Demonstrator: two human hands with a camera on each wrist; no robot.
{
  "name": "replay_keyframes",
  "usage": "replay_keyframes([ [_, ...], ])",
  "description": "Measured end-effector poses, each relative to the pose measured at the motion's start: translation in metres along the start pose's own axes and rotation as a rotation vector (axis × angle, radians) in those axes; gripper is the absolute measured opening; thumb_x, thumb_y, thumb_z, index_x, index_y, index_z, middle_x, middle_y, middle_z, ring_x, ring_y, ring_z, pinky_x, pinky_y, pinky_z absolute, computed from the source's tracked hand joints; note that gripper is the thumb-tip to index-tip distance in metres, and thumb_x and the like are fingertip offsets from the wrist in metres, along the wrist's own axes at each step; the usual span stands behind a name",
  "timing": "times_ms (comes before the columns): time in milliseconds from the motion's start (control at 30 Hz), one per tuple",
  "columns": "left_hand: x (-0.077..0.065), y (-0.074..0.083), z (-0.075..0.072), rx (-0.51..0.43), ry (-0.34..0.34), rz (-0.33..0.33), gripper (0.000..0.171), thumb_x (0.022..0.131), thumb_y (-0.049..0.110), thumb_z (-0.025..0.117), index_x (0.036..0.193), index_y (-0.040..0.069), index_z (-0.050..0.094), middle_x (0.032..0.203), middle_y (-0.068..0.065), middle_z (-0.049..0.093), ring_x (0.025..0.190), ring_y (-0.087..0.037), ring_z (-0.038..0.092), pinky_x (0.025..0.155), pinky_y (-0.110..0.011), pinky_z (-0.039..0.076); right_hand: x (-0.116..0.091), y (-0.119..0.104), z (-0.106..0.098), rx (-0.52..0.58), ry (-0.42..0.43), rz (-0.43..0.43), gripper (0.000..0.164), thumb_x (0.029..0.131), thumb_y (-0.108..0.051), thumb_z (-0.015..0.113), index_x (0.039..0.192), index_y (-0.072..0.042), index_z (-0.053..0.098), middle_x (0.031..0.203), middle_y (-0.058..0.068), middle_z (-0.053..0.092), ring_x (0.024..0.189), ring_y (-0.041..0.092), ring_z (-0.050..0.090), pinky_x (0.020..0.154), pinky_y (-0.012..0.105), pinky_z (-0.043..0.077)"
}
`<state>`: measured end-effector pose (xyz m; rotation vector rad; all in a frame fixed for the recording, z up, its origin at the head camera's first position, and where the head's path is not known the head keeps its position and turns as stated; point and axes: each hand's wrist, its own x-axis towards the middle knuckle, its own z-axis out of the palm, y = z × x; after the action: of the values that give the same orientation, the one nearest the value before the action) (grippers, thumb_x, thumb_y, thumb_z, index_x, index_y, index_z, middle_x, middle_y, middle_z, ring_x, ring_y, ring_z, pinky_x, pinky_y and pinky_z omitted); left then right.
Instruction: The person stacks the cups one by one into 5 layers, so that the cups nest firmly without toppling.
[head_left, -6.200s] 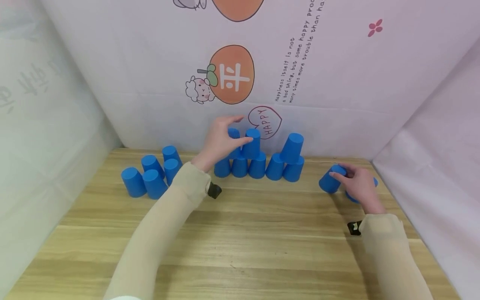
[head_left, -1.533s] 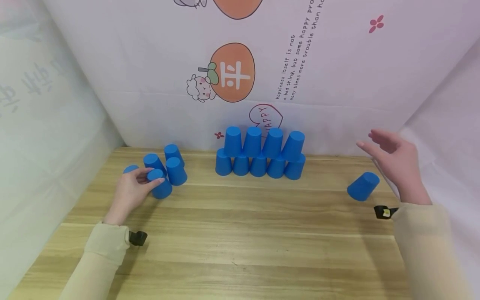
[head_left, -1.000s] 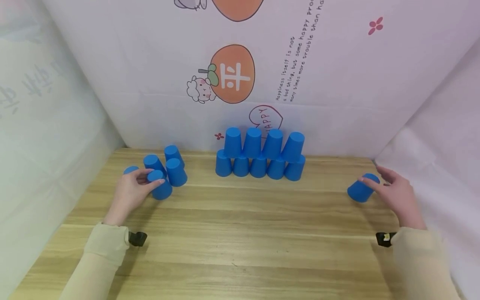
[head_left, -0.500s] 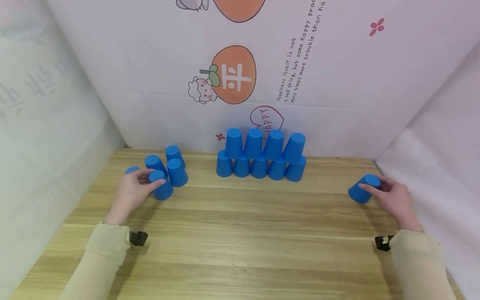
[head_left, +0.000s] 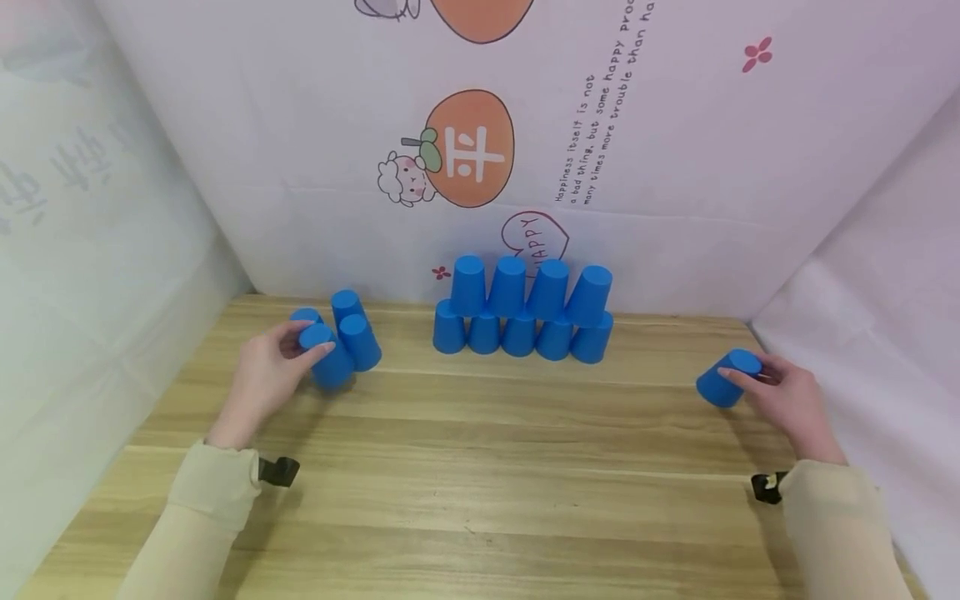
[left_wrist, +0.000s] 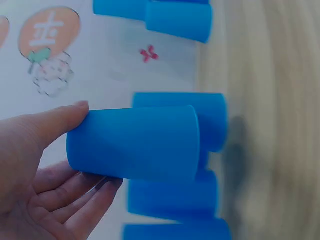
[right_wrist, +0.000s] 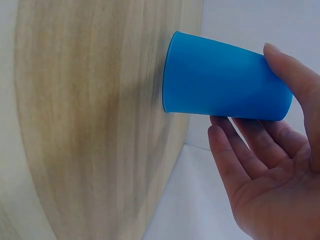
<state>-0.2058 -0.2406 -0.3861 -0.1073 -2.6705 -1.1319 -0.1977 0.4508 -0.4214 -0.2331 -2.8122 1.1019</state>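
In the head view my left hand [head_left: 262,375] pinches an upside-down blue cup [head_left: 328,362] near its base, thumb on one side and fingers on the other. The left wrist view shows this cup [left_wrist: 135,142] raised a little in front of the other cups [left_wrist: 172,197]. At the far right, my right hand [head_left: 791,404] grips another upside-down blue cup [head_left: 723,382], its thumb across the near side. That cup's rim [right_wrist: 167,72] is close over the table in the right wrist view. Just beyond the left hand stand more cups [head_left: 362,343], one partly hidden by the held cup.
At the back middle stands a two-tier wall of upside-down blue cups, with a lower row [head_left: 483,333] and an upper row [head_left: 510,285] bridging it. A white printed sheet [head_left: 660,150] rises behind the wooden table [head_left: 480,467]. White sheets flank both sides.
Since the earliest frame, one more cup stands in the upper row, and the left hand has moved from there to the left group. It now lifts a cup; the right hand has lowered onto its cup.
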Motion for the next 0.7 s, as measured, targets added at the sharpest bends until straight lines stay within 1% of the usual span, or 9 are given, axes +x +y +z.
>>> replay_keyframes([
  [200,0.003,0.033,-0.003,-0.009,0.037,0.060,0.066,0.097,0.047,0.067,0.139,-0.003,0.057,0.127,-0.028,0.063,0.109,-0.043,0.066,0.090,-0.057,0.055,0.000,0.002,0.001,0.008,0.000,0.006,0.088,0.097,-0.052,0.065,0.151,0.012,0.036,0.138,0.040,0.049,0.124,0.052,0.050,0.063,0.009,0.046],
  [367,0.008,0.060,0.000,-0.029,0.076,0.147,0.060,0.097,0.041,0.070,0.138,-0.001,0.058,0.125,-0.024,0.066,0.108,-0.040,0.066,0.090,-0.057,0.054,0.000,0.001,0.000,-0.001,0.000,0.012,0.088,0.097,-0.053,0.064,0.151,0.011,0.037,0.138,0.039,0.049,0.123,0.052,0.051,0.062,0.009,0.045],
  [433,0.012,0.070,0.003,-0.046,0.086,0.184,0.058,0.097,0.039,0.071,0.137,-0.001,0.059,0.124,-0.022,0.066,0.108,-0.038,0.067,0.092,-0.055,0.054,-0.001,0.000,-0.001,0.003,0.001,0.014,0.088,0.097,-0.053,0.064,0.151,0.011,0.037,0.138,0.040,0.049,0.124,0.053,0.050,0.062,0.009,0.046],
  [533,0.019,0.085,0.009,-0.072,0.086,0.221,0.056,0.097,0.038,0.072,0.136,0.000,0.060,0.126,-0.018,0.066,0.109,-0.034,0.067,0.094,-0.053,0.053,-0.001,-0.001,-0.001,0.000,0.005,0.008,0.087,0.097,-0.053,0.065,0.150,0.012,0.038,0.137,0.040,0.050,0.123,0.053,0.051,0.062,0.009,0.046],
  [700,0.035,0.111,0.021,-0.100,0.080,0.290,0.055,0.096,0.039,0.073,0.136,0.004,0.061,0.128,-0.013,0.066,0.110,-0.028,0.066,0.096,-0.047,0.054,-0.002,-0.002,-0.001,-0.008,0.003,0.004,0.087,0.097,-0.053,0.065,0.148,0.013,0.040,0.136,0.039,0.050,0.122,0.052,0.052,0.062,0.010,0.046],
])
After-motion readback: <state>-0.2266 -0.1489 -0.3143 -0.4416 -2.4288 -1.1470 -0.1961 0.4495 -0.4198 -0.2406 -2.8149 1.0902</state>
